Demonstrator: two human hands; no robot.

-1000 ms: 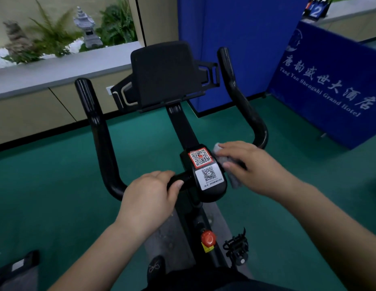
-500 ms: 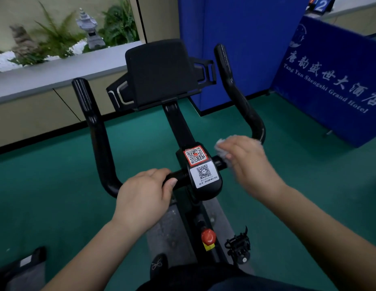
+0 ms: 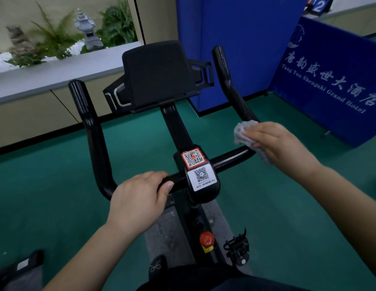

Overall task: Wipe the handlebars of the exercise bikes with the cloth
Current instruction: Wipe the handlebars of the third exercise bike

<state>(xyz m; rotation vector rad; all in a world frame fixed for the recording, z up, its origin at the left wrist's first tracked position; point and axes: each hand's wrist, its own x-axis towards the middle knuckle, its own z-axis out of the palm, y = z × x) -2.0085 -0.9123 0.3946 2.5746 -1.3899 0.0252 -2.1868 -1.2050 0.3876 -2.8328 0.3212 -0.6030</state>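
Gripping the crossbar just beside the QR-sticker housing [image 3: 200, 175], left hand [image 3: 138, 203] is closed round the handlebars [image 3: 229, 159], prob. to steady the bike. Right hand [image 3: 279, 143] presses a bunched grey cloth [image 3: 242, 131] under its fingers onto the right-side bend, where the upright grip begins.

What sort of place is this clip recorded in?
Likely a hotel gym: an exercise bike on green flooring, and a blue banner reading "Tang Yun Shengshi Grand Hotel".
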